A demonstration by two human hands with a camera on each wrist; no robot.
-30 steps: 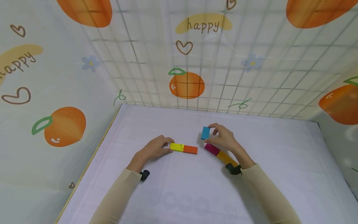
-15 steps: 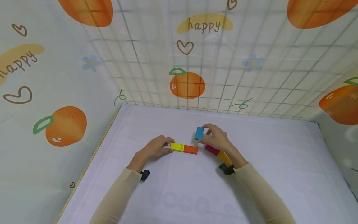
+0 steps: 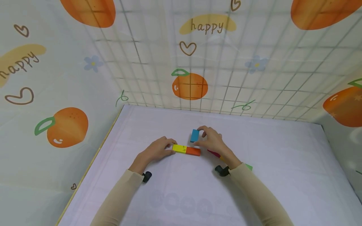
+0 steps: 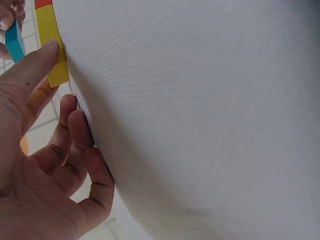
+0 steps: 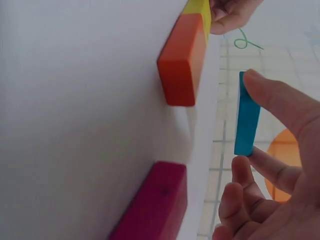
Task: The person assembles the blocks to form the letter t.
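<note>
My left hand [image 3: 157,150] pinches the left end of a yellow block [image 3: 179,148] that lies on the table. An orange block [image 3: 193,151] sits end to end with it on the right. Between thumb and finger, my right hand [image 3: 211,140] holds a blue block [image 3: 194,136] by its two ends. In the right wrist view the blue block [image 5: 247,115] is raised off the table, apart from the orange block [image 5: 182,60]. Beneath the right hand lies a magenta block [image 3: 214,153], partly covered by the wrist.
A green block [image 3: 249,167] shows past the right sleeve, and a sliver of an amber block [image 3: 222,159] beside the magenta one. The white table [image 3: 169,201] meets printed cloth walls [image 3: 147,81] at the back and sides.
My right hand has moved left with the blue block, from above the magenta block to behind the orange one. A green block has come into sight. My left hand stays put.
</note>
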